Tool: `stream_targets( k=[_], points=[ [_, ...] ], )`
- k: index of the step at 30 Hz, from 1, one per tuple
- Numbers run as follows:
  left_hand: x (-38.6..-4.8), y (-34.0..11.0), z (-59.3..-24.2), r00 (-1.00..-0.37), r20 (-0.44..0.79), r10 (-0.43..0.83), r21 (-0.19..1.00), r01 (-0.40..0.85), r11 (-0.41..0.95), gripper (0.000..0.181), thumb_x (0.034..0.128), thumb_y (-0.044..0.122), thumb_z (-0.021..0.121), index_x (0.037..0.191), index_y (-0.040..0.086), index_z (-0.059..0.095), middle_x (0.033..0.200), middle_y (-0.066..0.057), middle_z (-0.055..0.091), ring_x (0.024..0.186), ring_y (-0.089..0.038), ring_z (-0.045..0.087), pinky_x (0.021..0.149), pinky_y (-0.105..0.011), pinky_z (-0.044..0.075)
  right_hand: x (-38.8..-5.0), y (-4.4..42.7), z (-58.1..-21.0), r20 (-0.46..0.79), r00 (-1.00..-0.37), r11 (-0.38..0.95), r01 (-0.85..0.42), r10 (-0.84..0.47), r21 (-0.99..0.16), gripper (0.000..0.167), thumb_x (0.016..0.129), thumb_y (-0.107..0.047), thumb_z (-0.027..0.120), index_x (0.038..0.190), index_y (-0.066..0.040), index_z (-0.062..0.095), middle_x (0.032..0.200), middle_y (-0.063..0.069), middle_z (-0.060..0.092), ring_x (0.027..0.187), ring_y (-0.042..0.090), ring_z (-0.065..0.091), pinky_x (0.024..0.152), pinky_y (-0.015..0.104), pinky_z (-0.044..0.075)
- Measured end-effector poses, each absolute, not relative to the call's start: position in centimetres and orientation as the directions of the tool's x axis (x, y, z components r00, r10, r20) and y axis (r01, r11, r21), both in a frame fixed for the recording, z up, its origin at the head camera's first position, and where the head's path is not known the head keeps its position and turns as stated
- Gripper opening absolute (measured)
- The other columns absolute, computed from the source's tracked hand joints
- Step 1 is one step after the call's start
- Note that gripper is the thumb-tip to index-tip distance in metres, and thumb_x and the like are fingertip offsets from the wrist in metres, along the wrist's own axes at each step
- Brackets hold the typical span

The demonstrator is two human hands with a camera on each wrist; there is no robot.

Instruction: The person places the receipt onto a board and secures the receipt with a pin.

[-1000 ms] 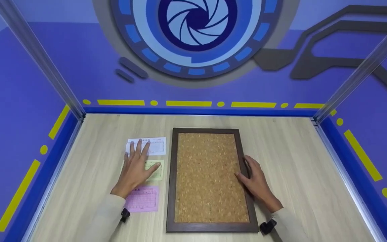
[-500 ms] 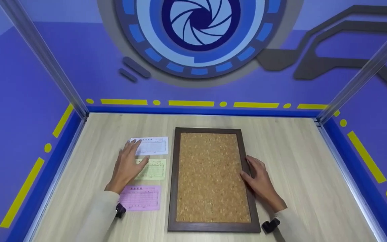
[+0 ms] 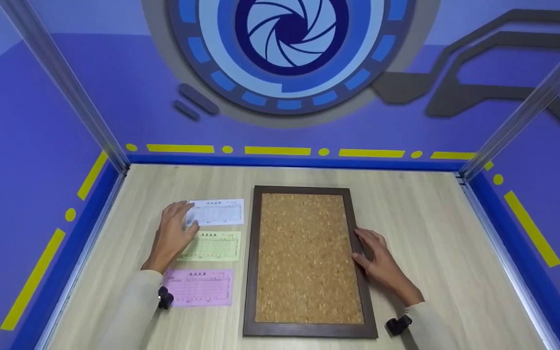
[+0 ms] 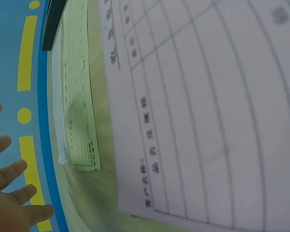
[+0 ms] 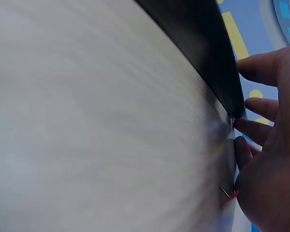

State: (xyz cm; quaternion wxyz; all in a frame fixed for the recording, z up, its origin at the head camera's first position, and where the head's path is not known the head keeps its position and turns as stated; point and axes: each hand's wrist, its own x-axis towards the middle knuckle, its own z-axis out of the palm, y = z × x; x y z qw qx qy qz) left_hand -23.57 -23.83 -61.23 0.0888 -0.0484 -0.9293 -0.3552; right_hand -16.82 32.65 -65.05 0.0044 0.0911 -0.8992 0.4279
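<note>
My left hand (image 3: 169,234) hovers at the left ends of a white printed slip (image 3: 219,212) and a green one (image 3: 216,247), holding nothing. Its fingers are loosely bent. Below them lies a pink slip (image 3: 201,288), filling much of the left wrist view. A cork board (image 3: 308,257) with a dark brown frame (image 3: 309,330) lies flat right of the slips. The fingertips of my right hand (image 3: 382,262) touch the frame's right side without gripping it. In the right wrist view, a small red object (image 5: 230,198) with a thin metal point shows near the palm; its kind is unclear.
A light wooden tabletop (image 3: 445,233) carries everything. Blue printed walls (image 3: 280,131) enclose it at the back and both sides, with metal posts (image 3: 518,102) in the corners. Small black wrist cameras (image 3: 398,325) sit at the cuffs.
My left hand has drawn left and back from over the white and green slips, uncovering more of them, its spread fingers now bent. The right hand has shifted slightly outward along the frame.
</note>
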Motion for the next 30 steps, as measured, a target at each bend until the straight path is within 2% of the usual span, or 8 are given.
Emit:
stream_targets(
  k=[4,13,21,27,30],
  points=[
    [-23.9,-24.2,-61.4,-0.987,0.161,0.027,0.679,0.13,0.722,0.055,0.1,0.01,0.068,0.153,-0.004,0.06,0.165,-0.025,0.048,0.16,-0.044,0.033,0.131,-0.06,0.026,-16.8,32.8,-64.8,0.045,-0.985,0.629,-0.142,-0.168,-0.765,0.069,0.106,-0.021,0.074,0.167,-0.005,0.045,0.171,0.021,0.041,0.161,0.044,0.026,0.128,0.071,0.025],
    [-25.3,-25.3,-61.2,-0.995,0.084,0.058,0.731,0.101,0.675,0.058,0.0969,0.004,0.062,0.153,-0.006,0.058,0.165,-0.027,0.048,0.16,-0.048,0.033,0.132,-0.063,0.021,-16.9,33.0,-64.6,0.029,-0.984,0.64,-0.136,-0.174,-0.757,0.071,0.106,-0.023,0.075,0.168,-0.006,0.044,0.171,0.02,0.04,0.162,0.044,0.026,0.128,0.071,0.025],
    [-26.6,-26.4,-61.5,-0.996,0.029,0.089,0.814,0.075,0.575,0.05,0.1053,0.01,0.069,0.153,-0.002,0.06,0.164,-0.024,0.051,0.16,-0.045,0.034,0.133,-0.061,0.021,-16.8,33.0,-64.6,0.032,-0.983,0.639,-0.142,-0.181,-0.756,0.071,0.106,-0.021,0.073,0.168,-0.006,0.043,0.172,0.022,0.038,0.162,0.045,0.026,0.128,0.072,0.024],
    [-27.0,-27.0,-62.0,-0.995,-0.022,0.095,0.805,0.039,0.591,0.053,0.1057,0.016,0.072,0.155,0.001,0.061,0.166,-0.022,0.05,0.162,-0.043,0.031,0.134,-0.06,0.019,-16.6,33.1,-64.7,0.023,-0.983,0.648,-0.137,-0.181,-0.75,0.072,0.107,-0.026,0.073,0.168,-0.006,0.042,0.172,0.022,0.037,0.163,0.046,0.025,0.128,0.072,0.023],
    [-27.4,-27.2,-62.2,-0.994,-0.004,0.107,0.794,0.062,0.605,0.052,0.1041,0.014,0.073,0.152,-0.003,0.062,0.163,-0.024,0.052,0.16,-0.046,0.033,0.133,-0.06,0.02,-16.6,33.1,-64.7,0.023,-0.983,0.645,-0.136,-0.18,-0.752,0.072,0.107,-0.026,0.073,0.168,-0.006,0.042,0.172,0.023,0.036,0.163,0.046,0.024,0.128,0.072,0.023]
  ],
)
